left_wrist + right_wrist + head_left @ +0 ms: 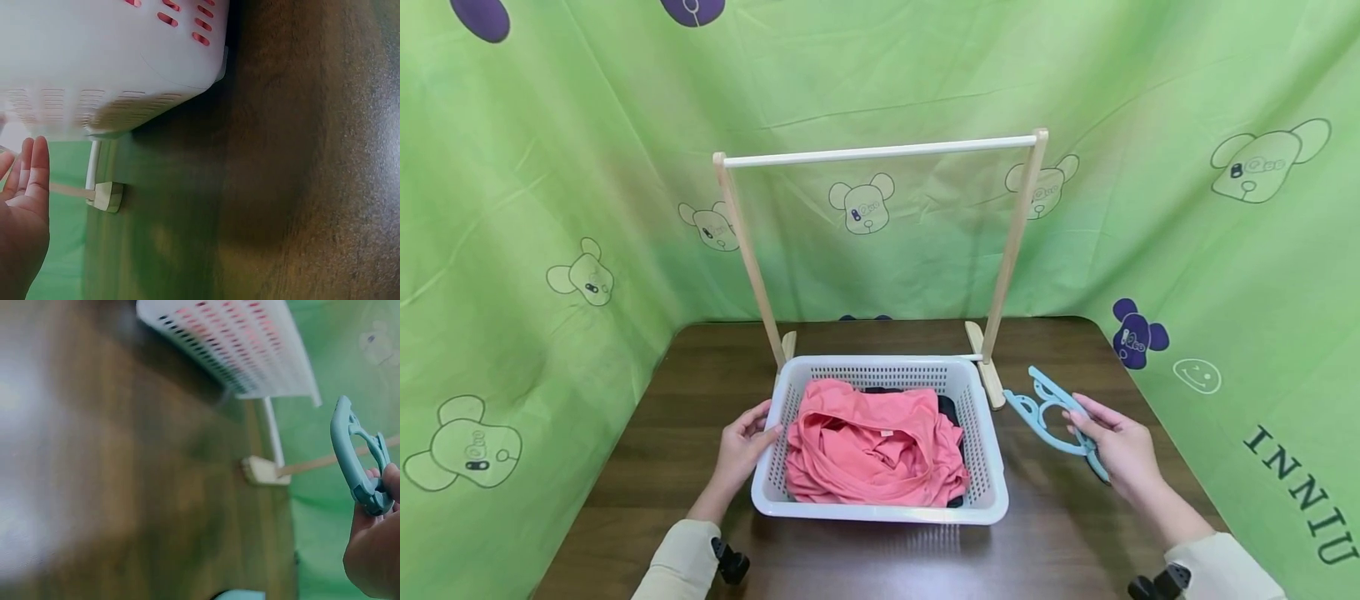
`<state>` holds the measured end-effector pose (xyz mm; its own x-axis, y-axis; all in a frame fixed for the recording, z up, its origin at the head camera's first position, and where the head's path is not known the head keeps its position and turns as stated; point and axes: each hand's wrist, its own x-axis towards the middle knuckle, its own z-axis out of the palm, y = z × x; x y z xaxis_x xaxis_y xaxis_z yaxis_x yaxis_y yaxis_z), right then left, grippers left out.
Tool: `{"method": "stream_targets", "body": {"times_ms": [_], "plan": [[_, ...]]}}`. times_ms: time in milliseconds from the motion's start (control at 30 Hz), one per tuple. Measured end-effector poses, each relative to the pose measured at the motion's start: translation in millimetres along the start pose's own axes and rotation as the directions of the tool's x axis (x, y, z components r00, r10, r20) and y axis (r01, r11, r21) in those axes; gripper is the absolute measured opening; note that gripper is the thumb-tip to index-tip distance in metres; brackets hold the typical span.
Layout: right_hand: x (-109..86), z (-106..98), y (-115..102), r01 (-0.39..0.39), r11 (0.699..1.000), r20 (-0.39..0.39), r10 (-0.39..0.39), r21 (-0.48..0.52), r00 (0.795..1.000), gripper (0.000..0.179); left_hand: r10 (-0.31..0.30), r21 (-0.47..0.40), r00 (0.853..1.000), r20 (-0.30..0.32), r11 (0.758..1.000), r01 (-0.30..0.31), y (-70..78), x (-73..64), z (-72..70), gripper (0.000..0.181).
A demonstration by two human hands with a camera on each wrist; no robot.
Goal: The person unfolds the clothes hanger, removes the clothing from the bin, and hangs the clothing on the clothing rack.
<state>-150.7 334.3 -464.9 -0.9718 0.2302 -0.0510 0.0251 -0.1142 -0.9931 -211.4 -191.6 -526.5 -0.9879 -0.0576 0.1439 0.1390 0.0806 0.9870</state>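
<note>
A white slotted plastic basket (880,515) stands on the wooden table, with a pink garment (872,450) heaped inside over some dark cloth (949,410). My left hand (747,442) rests at the basket's left rim, its thumb near the edge. In the left wrist view the fingers (39,165) look fairly straight beside the basket wall. To the right of the basket, my right hand (1120,442) holds a light blue folding clothes hanger (1037,417), folded up with its arms pointing toward the rack. Thumb and fingers pinch it near its middle in the right wrist view.
Behind the basket rises a wooden rack with a white crossbar (883,152) and two posts on wooden feet (987,367). Green curtain (880,75) with printed bear faces surrounds the dark brown table (655,467) at the back and sides.
</note>
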Motion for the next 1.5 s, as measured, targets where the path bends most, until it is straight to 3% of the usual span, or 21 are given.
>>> {"method": "stream_targets", "body": {"times_ms": [167,333,600,800,1100,1333,1400,1500], "plan": [[2.0,13.2,-12.5,0.026,0.998,0.058,-0.029,0.048,0.998,0.027,-0.026,-0.001,1.0,-0.016,1.0,0.026,2.1,-0.3,-1.2,0.045],[2.2,28.2,-20.6,0.029,0.994,0.107,-0.04,0.103,0.993,0.028,0.004,-0.015,0.999,-0.054,1.0,-0.005,5.5,0.8,-2.4,0.042],[-1.0,52.1,-31.6,0.007,0.999,0.148,-0.014,0.043,0.989,0.025,0.059,-0.014,0.991,-0.12,0.998,-0.061,28.3,10.5,-1.9,0.037],[-2.3,70.3,-34.9,0.008,0.999,0.177,-0.014,0.033,0.984,0.024,0.107,-0.043,0.994,-0.008,0.993,-0.108,47.8,13.9,13.6,0.036],[-4.4,101.3,-37.7,-0.014,1.0,0.183,0.012,0.012,0.983,0.051,0.065,-0.082,0.989,0.136,0.995,-0.054,77.7,5.6,61.0,0.035],[-6.8,122.8,-36.8,-0.044,0.997,0.206,0.03,0.059,0.978,0.031,0.044,-0.089,0.972,0.23,0.996,-0.024,115.8,-9.8,96.3,0.032],[-7.6,128.6,-35.4,-0.052,0.996,0.216,0.035,0.075,0.976,0.035,0.044,-0.083,0.969,0.245,0.996,-0.025,119.8,-12.3,104.1,0.033],[-9.3,135.9,-33.1,-0.077,0.993,0.226,0.055,0.091,0.973,0.039,0.035,-0.083,0.966,0.257,0.996,-0.014,113.3,-12.0,114.5,0.034]]}}
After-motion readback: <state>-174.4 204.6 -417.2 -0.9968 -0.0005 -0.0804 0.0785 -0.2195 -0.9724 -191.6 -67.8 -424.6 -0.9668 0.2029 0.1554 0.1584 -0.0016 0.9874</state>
